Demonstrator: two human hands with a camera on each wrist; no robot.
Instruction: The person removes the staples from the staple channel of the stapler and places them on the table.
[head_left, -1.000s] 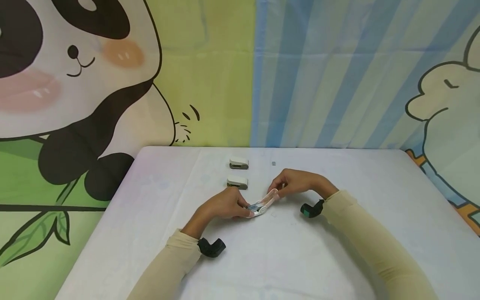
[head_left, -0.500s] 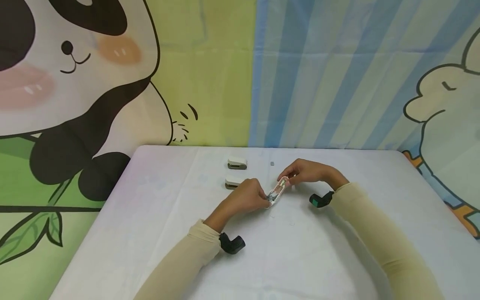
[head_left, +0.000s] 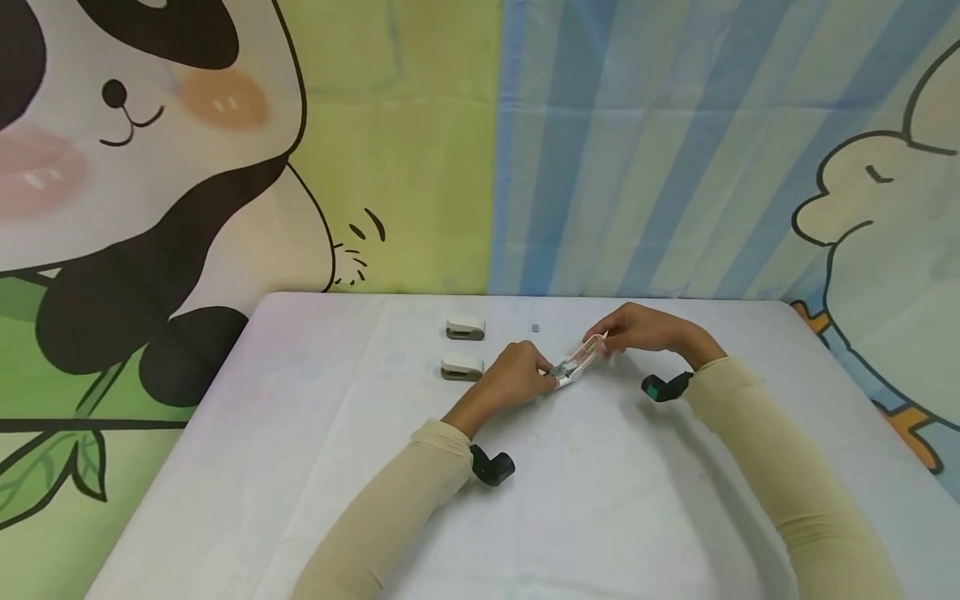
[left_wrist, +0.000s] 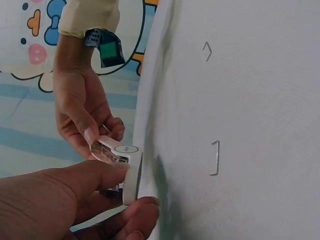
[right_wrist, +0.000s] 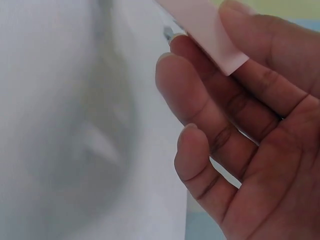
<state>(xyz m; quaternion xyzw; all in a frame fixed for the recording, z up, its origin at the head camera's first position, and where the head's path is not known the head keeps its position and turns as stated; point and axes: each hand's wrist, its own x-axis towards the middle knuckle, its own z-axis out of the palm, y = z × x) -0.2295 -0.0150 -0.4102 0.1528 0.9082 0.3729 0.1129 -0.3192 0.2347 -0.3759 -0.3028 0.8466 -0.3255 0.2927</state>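
Between both hands, above the table, is a small pink-and-white stapler (head_left: 576, 360), folded open at its hinge. My left hand (head_left: 516, 375) pinches its hinge end with thumb and fingers; the left wrist view shows the round mark on the stapler's side (left_wrist: 126, 149). At the other end, my right hand (head_left: 648, 327) grips the tip. Up close in the right wrist view, a pale pink stapler part (right_wrist: 215, 37) sits between that thumb and the fingers. The inside of the stapler is too small to make out fully.
Two white-and-grey staplers lie to the left, a farther one (head_left: 465, 327) and a nearer one (head_left: 461, 367). A tiny grey piece (head_left: 535, 327) lies near the back edge. Two loose staples, one bent (left_wrist: 207, 51) and one longer-looking (left_wrist: 216, 157), are on the white tablecloth (head_left: 300, 467).
Both hands have carried the open stapler to the right and farther back, away from the nearer stapler on the table. Both hands keep hold of it. The head view has shifted slightly.
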